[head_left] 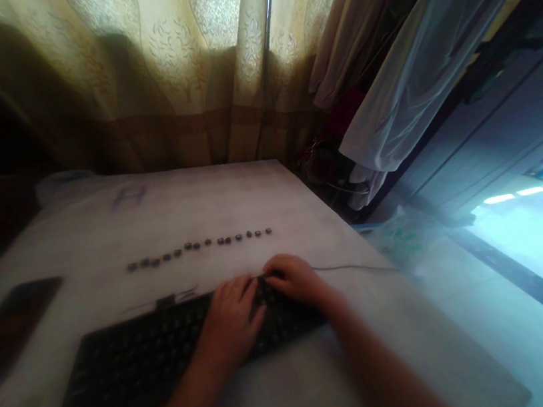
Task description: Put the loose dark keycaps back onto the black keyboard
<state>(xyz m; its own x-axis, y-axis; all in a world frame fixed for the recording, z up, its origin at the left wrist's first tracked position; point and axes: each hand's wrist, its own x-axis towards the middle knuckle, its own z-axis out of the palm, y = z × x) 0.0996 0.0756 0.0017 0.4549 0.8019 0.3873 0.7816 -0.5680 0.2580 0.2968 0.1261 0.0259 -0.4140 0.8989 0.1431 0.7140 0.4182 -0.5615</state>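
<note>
A black keyboard (136,357) lies at a slant on the white-covered table. My left hand (232,320) rests over its right part, fingers stretched across the keys and thumb a little apart. Close beside it, my right hand (295,279) is at the keyboard's upper right edge. Its fingers are bent in toward the thumb; whatever is between them, if anything, is too small and blurred to make out. Beyond the keyboard, several small dark pieces like loose keycaps (207,242) form an uneven row.
A dark flat object (11,328) lies on the table (230,196) at left. A thin cable (356,266) runs right from the keyboard. Behind the table hangs a yellow curtain (175,62); clothes (414,69) hang at right, above a plastic bag (402,239).
</note>
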